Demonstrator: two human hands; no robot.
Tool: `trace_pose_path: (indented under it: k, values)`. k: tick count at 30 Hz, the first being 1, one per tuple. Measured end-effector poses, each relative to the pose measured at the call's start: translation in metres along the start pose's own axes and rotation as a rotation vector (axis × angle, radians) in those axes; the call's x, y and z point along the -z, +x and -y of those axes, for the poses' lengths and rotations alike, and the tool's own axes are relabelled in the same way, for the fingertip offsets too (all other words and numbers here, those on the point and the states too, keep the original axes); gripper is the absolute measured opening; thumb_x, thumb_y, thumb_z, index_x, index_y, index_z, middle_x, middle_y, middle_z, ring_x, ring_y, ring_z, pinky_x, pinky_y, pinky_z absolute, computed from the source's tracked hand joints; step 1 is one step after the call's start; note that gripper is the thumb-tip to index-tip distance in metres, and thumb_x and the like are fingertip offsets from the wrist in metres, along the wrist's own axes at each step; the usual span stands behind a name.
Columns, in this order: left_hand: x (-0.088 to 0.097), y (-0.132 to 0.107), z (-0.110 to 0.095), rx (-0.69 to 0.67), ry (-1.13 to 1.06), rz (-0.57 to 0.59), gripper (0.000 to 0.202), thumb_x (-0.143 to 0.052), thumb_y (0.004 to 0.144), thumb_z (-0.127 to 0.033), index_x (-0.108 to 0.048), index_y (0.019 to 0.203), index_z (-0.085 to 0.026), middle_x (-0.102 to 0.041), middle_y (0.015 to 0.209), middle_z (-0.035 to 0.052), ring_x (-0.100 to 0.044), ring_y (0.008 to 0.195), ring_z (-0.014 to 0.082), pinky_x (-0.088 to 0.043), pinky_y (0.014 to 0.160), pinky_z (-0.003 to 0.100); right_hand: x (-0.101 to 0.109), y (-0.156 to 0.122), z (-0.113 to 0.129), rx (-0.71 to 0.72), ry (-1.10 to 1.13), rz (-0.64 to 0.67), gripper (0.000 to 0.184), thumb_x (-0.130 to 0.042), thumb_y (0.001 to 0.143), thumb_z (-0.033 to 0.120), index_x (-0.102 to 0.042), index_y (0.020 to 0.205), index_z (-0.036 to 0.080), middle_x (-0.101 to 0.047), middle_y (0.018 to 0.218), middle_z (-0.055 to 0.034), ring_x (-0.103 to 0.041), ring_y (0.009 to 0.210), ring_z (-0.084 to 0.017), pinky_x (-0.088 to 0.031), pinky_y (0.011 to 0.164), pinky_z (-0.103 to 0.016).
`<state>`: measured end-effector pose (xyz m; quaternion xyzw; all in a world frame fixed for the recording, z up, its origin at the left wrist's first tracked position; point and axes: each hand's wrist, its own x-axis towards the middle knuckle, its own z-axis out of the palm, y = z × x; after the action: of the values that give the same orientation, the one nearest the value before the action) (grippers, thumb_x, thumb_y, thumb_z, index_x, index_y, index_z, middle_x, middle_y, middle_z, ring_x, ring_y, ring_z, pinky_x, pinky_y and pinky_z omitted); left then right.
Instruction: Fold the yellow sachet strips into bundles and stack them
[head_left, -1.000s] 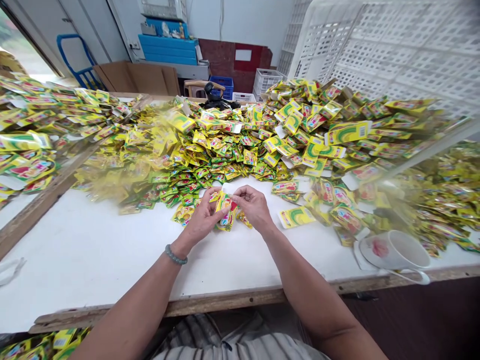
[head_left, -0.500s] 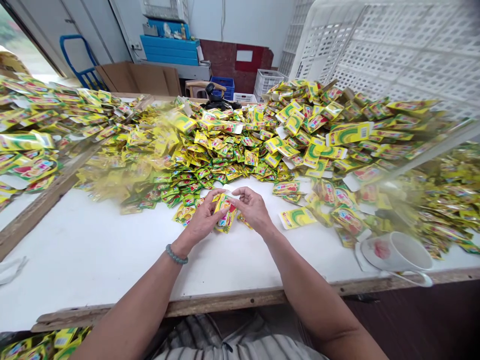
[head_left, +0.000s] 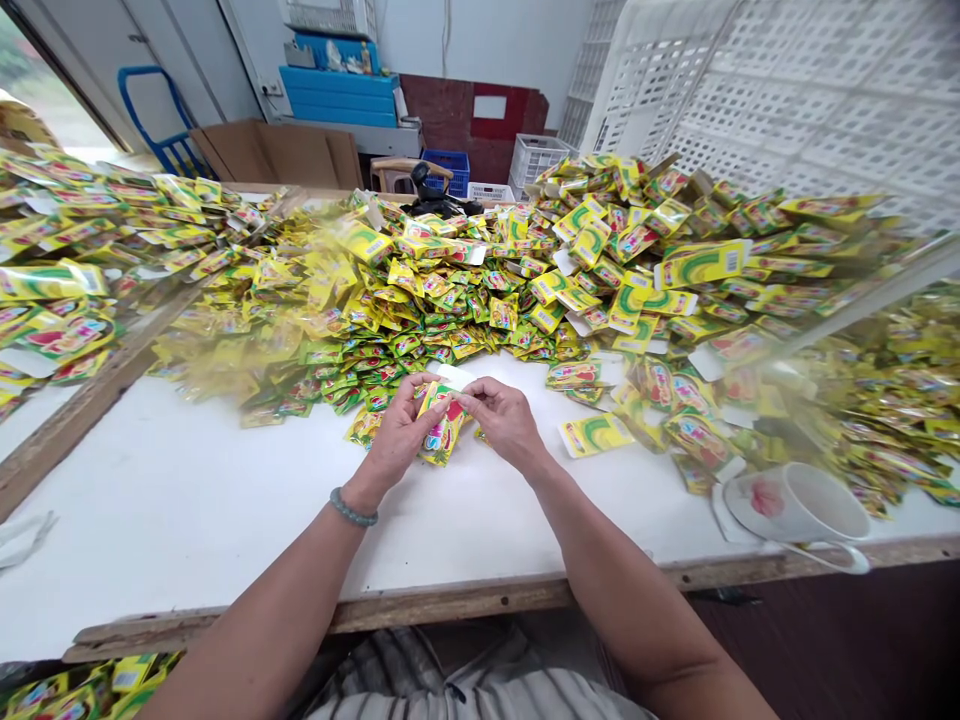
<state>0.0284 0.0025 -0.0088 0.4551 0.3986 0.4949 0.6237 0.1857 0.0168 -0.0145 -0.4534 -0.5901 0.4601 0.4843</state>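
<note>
Head view: yellow printed carton (head_left: 444,438) between the two hands, over the white tabletop (head_left: 300,540), nearer side of the packet heap (head_left: 450,310). Long axis points away from the worker, near end leaning left; white flap (head_left: 454,377) at far end. Left hand (head_left: 397,435) grips the left edge, thumb over the face, the fuller hold. Right hand (head_left: 508,422) pinches at upper right. From where I stand, cannot tell if the carton touches the tabletop.

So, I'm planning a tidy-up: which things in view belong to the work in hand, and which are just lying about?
Likely part of the work:
yellow packet, held by left hand and right hand
heaped packets beyond them

Probably just lying about:
floral mug on the table
brown cardboard in the background
blue crate, also behind
</note>
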Motion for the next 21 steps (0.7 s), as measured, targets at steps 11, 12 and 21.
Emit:
trace_pose_path:
  k: [11,12,21]
  values:
    - [0.003,0.0,0.001,0.044,-0.021,-0.053,0.067,-0.084,0.065,-0.039,-0.04,0.113,-0.024,-0.07,0.071,-0.0035,-0.065,0.054,0.0153,-0.053,0.052,0.025,0.01,0.0,0.009,0.062,-0.141,0.06,0.018,-0.066,0.082,0.034,-0.07,0.092,0.02,-0.072,0.092,-0.0032,-0.064,0.081,-0.016,-0.051,0.077,-0.03]
    - [0.003,0.0,0.001,0.047,-0.027,-0.063,0.069,-0.086,0.063,-0.039,-0.039,0.111,-0.024,-0.07,0.069,-0.0039,-0.065,0.052,0.0152,-0.052,0.052,0.025,0.012,0.0,0.01,0.07,-0.132,0.087,0.016,-0.065,0.082,0.034,-0.071,0.089,0.02,-0.072,0.094,-0.0038,-0.065,0.085,-0.017,-0.051,0.08,-0.031]
    - [0.0,-0.002,0.001,0.071,0.044,-0.021,0.066,-0.088,0.058,-0.035,-0.046,0.107,-0.021,-0.064,0.059,-0.0069,-0.06,0.047,0.0137,-0.049,0.049,0.023,0.008,0.002,0.004,-0.072,0.039,0.09,0.03,-0.076,0.072,0.046,-0.067,0.076,0.018,-0.07,0.073,-0.0019,-0.063,0.066,-0.015,-0.051,0.064,-0.029]
